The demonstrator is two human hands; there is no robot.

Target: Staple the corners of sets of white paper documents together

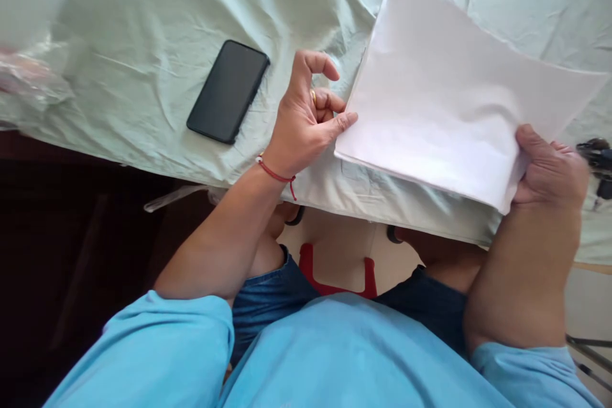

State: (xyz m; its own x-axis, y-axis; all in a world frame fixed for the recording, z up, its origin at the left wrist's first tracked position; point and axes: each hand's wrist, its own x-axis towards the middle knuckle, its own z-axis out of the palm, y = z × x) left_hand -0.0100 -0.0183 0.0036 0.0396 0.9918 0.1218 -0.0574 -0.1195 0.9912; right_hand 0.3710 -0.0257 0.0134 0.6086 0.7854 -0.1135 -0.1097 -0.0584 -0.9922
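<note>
A stack of white paper sheets (435, 95) lies tilted over the front part of the cloth-covered table, its right side bent upward. My right hand (549, 169) grips the lower right corner, thumb on top and the other fingers mostly hidden behind. At the left edge, my left hand (310, 108) pinches the paper with its thumb on top and some fingers curled at the edge. Its index finger is bent and raised off the paper. A red string bracelet (277, 172) circles the left wrist.
A black smartphone (228, 90) lies on the pale green tablecloth (143, 44), left of my left hand. Crumpled clear plastic (33, 80) sits at the far left. A dark object (600, 162) is at the right edge. Under the table's front edge, something red (335, 287) shows between my legs.
</note>
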